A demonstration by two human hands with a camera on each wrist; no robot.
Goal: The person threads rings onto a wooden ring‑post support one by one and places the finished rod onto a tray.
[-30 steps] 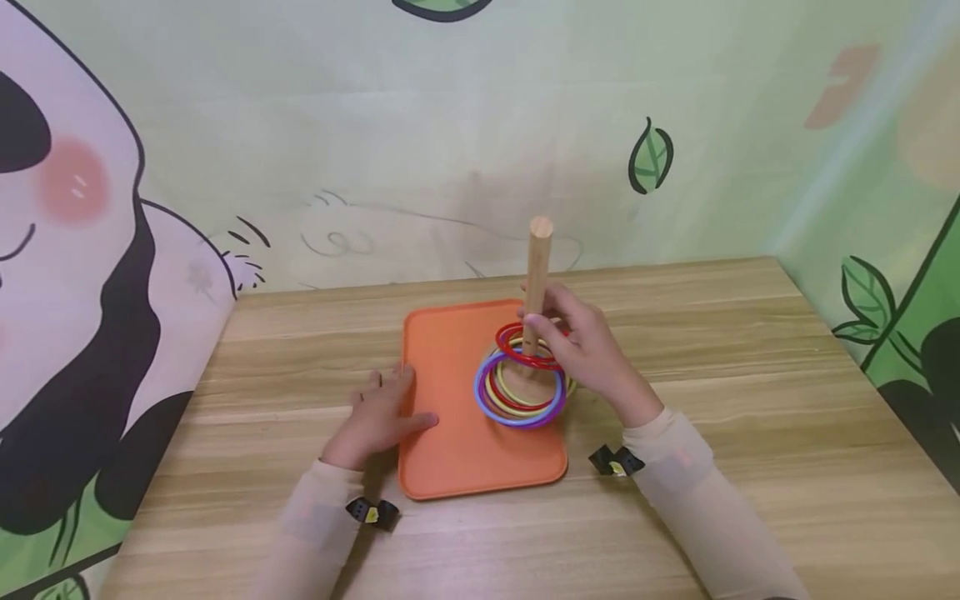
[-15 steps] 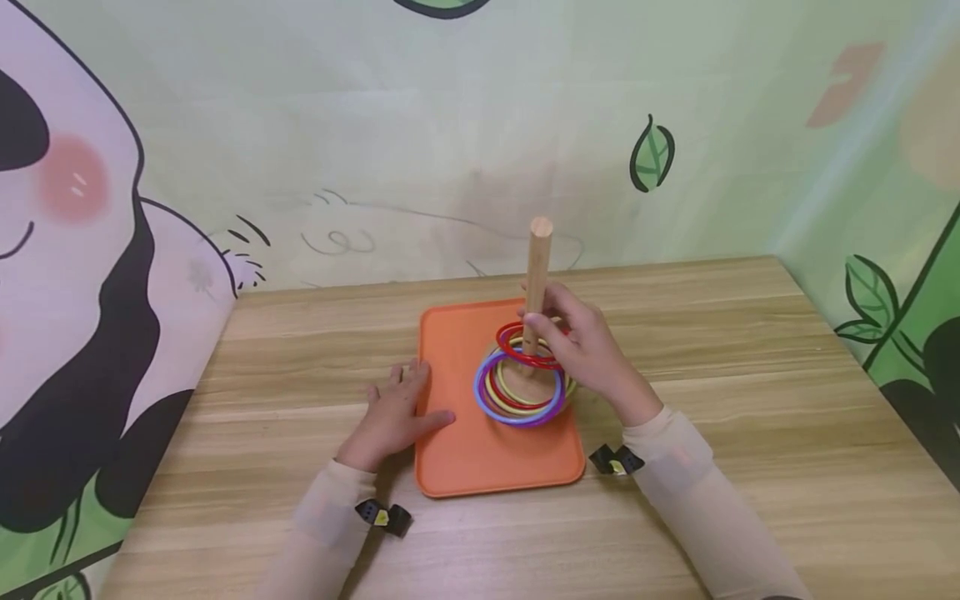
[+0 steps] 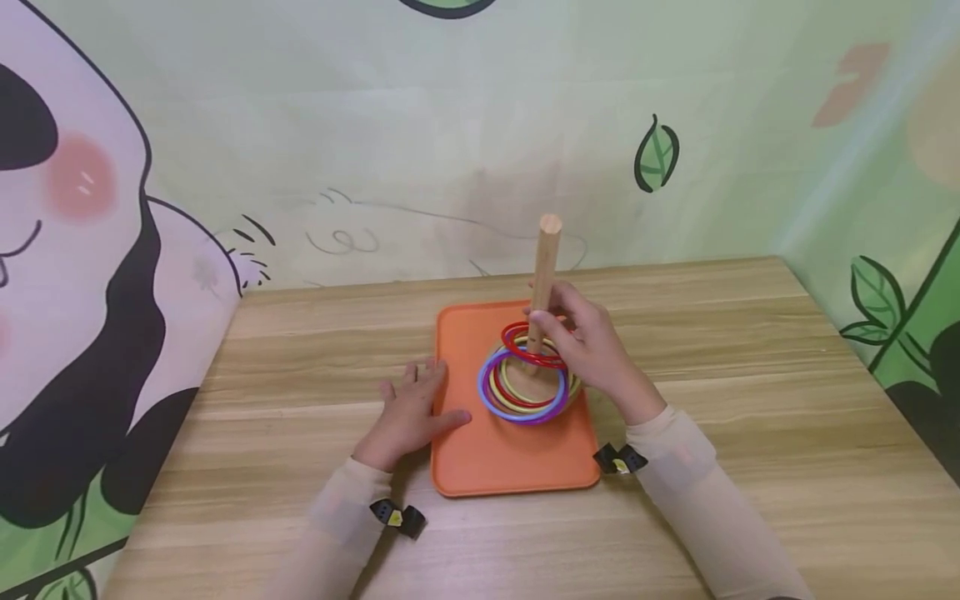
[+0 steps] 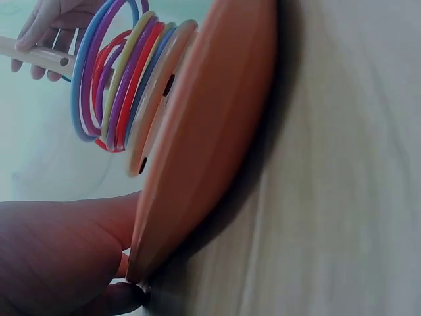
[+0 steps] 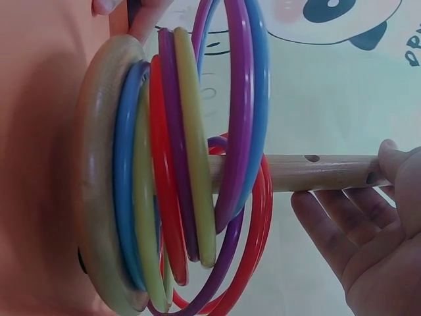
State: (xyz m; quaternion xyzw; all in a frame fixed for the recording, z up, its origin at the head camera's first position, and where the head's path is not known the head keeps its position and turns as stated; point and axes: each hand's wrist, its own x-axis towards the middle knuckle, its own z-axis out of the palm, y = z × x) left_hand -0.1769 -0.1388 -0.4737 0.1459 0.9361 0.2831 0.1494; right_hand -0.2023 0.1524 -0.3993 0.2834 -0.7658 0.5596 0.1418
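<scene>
My right hand [image 3: 596, 346] grips the upright wooden post [image 3: 546, 258] of a ring-toss stand, thumb and fingers around it above the rings. Thin plastic rings [image 3: 522, 412] in blue, purple, yellow and red hang loosely about the post, some tilted. In the right wrist view the round wooden base [image 5: 99, 171] sits below the rings, over the orange tray [image 3: 510, 467]; whether it touches the tray is hard to tell. At the tray's left edge my left hand [image 3: 412, 417] holds the rim, thumb [image 4: 99, 214] over the top and fingers at the outer side.
The wood-grain table [image 3: 300, 400] runs back to a wall covering [image 3: 420, 142] printed with a panda and leaves. A wrist camera strap [image 3: 397, 517] sits on my left sleeve, another strap [image 3: 621, 459] on the right one.
The tray has slid right under the ring stand, with my left hand moving along at its edge. My right hand stays on the post, which has hardly moved.
</scene>
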